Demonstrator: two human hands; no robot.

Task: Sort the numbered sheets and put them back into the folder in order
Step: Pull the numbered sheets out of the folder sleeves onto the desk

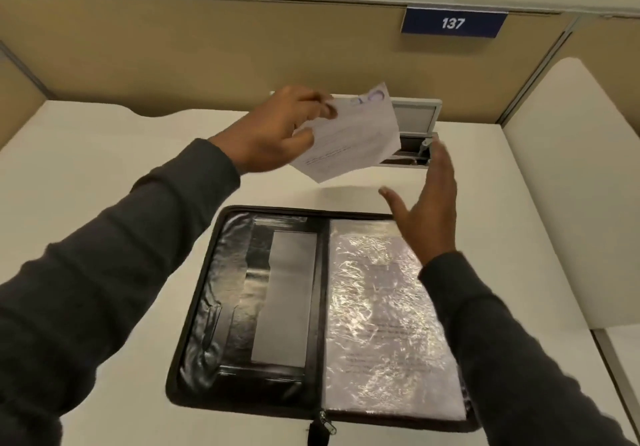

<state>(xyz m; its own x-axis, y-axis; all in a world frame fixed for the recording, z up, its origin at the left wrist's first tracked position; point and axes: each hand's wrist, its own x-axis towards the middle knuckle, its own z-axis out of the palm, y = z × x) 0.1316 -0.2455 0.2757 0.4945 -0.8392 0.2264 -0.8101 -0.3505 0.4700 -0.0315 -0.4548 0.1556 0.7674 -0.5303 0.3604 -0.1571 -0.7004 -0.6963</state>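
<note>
Sheets are pinched in the grip of the left hand and held above the tabletop, on the far side of the folder. The folder is laid open on the tabletop, with plastic sleeves on its right half. The right hand is held with its grip open, fingers straight, over the far right corner.

Views: 1, head-worn.
Facing: forward and down onto the desk.
Nearness: close, folder at lower centre.

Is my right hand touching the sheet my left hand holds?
Apart. The head view shows a gap between the right hand and the sheet in the left hand.
</note>
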